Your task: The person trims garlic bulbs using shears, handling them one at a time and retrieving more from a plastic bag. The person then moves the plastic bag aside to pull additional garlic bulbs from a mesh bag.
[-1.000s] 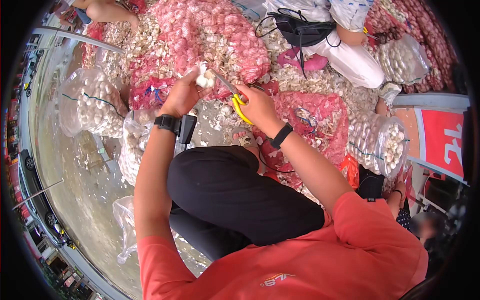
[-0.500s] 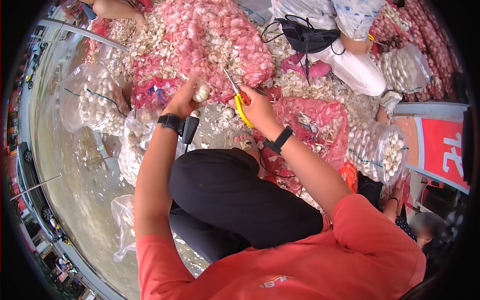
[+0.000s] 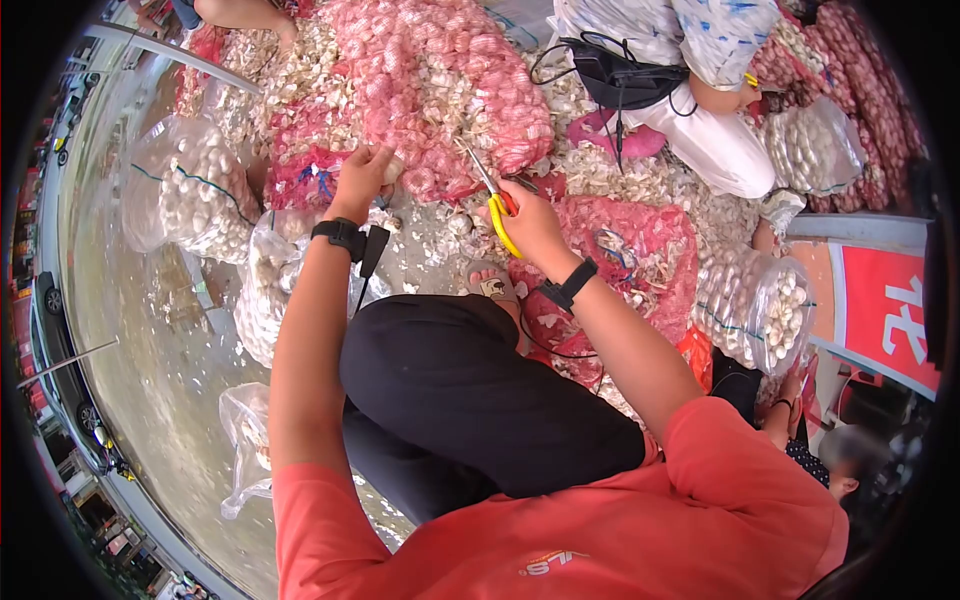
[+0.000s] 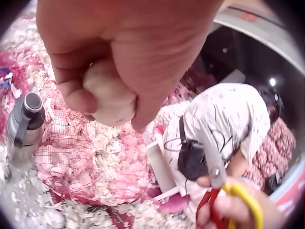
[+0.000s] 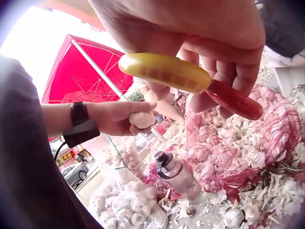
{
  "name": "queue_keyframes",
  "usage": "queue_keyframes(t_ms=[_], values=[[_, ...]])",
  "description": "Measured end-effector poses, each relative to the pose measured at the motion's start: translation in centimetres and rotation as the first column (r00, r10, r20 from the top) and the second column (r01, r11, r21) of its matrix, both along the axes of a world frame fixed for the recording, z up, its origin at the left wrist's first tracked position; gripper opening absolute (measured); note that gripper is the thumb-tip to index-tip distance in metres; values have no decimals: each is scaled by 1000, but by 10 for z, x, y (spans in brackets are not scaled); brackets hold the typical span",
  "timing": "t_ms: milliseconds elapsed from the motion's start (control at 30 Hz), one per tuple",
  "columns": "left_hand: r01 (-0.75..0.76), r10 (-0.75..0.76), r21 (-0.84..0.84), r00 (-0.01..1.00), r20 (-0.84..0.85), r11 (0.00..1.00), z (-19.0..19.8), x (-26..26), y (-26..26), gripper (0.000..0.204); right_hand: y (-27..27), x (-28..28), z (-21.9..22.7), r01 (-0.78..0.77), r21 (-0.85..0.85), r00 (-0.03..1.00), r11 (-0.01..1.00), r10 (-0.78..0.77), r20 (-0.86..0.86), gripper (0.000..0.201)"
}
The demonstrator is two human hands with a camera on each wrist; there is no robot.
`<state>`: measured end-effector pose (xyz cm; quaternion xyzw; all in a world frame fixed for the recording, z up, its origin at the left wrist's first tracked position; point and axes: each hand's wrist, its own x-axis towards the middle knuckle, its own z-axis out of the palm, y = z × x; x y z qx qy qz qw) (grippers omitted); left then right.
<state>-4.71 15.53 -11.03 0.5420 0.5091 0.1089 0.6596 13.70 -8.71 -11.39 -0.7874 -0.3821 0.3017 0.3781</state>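
My left hand [image 3: 362,183] grips a pale garlic bulb [image 4: 110,93], fingers and thumb curled round it. In the head view the bulb shows only as a small white patch beyond the fingers. My right hand [image 3: 532,222] holds scissors [image 3: 502,226] with one yellow and one red handle loop, blades pointing away from me. From the right wrist, the yellow loop [image 5: 164,71] hides part of the fingers. A gap lies between the blades and the bulb. Beyond both hands lies a red mesh sack [image 3: 440,90] of garlic, strewn with papery skins.
Clear plastic bags of garlic stand at left [image 3: 205,190] and right [image 3: 755,300]. A bottle [image 5: 177,174] stands close to the mesh sack. A flattened red mesh [image 3: 620,270] lies beside my foot. Another person in white trousers [image 3: 715,140] sits opposite, with a black bag.
The scissor blades were at the garlic bulb and have come away from it. My left hand has turned over with the bulb and shifted slightly left; the right hand has shifted right.
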Motion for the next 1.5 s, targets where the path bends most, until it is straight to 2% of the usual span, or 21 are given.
queue_keyframes(t_ms=[33, 100, 200, 267, 333, 433, 500, 567, 633, 733, 800, 900, 967, 1000, 1100, 1133, 1200, 1267, 1367, 1433, 1500], values=[[-2, 2, 2, 1000, 0, 1000, 1, -3, 2, 29, -1, 2, -4, -2, 30, 999, 1000, 3, -35, 59], [-47, 88, -135, 945, 314, 990, 5, -9, 5, 29, -7, 4, -3, -4, 25, 1000, 1000, 4, -4, 59], [-85, 78, 9, 946, 314, 996, 28, -16, 19, 37, -10, 11, -10, -42, 3, 998, 999, 42, -51, 53], [-104, 56, 193, 969, 240, 976, 75, -29, 20, 44, -15, 22, -37, -36, 143, 987, 989, 58, -150, 44], [-66, 42, 423, 997, 65, 904, 130, -51, 21, 44, -19, 36, -37, -54, 93, 955, 994, 79, -285, 33], [93, 50, 656, 979, -195, 749, 185, -137, 31, 45, -30, 59, -49, -34, 32, 971, 999, 41, -238, 37], [1, 96, 754, 992, -85, 657, 270, -182, -36, 31, -36, 67, -54, -26, 60, 971, 998, 40, -236, 40], [120, 100, 746, 965, -243, 655, 303, -263, -70, 45, -38, 75, -65, 48, -6, 987, 999, -48, -152, 49], [74, 257, 661, 884, -390, 746, 325, -318, -140, 44, -40, 78, -76, 43, 9, 976, 999, -40, -213, 56], [-99, 212, 259, 866, -453, 961, 311, -388, -224, 52, -39, 80, -86, 2, 99, 973, 995, 21, -231, 58], [-203, 221, 92, 829, -513, 975, 259, -440, -255, 54, -39, 73, -79, 1, 95, 975, 996, 20, -221, 50], [-522, 593, 285, 672, -444, 804, 155, -492, -289, 61, -35, 71, -70, 4, 162, 974, 987, 33, -226, 45], [-210, 541, 511, 498, -678, 834, 94, -533, -306, 68, -40, 62, -33, -47, 60, 996, 997, 51, -69, 68], [-246, 567, 517, 472, -675, 820, 93, -529, -312, 69, -43, 61, -18, -97, 66, 982, 993, 84, 172, 68], [-35, 534, 595, 486, -692, 803, 81, -554, -316, 64, -48, 78, -30, -53, 168, 988, 984, 26, 155, 62], [-144, 462, 461, 527, -713, 876, 118, -532, -320, 56, -51, 80, -31, -39, 172, 987, 984, 11, 160, 62], [47, 409, 520, 561, -720, 853, 145, -529, -325, 34, -59, 87, -28, -29, 199, 982, 980, -9, 191, 56], [11, 400, 499, 584, -706, 866, 154, -541, -319, 33, -53, 114, -73, -71, 273, 967, 959, -1, 255, 49], [-23, 500, 605, 588, -636, 796, 188, -518, -303, 33, -63, 82, -1, -69, 178, 960, 982, 17, 278, 64], [135, 567, 749, 570, -594, 649, 208, -502, -283, 29, -58, 75, 16, -37, 213, 993, 976, 11, 119, 59], [171, 582, 836, 645, -495, 521, 238, -457, -263, 23, -45, 90, 0, -106, 233, 982, 967, 65, 175, 54]])
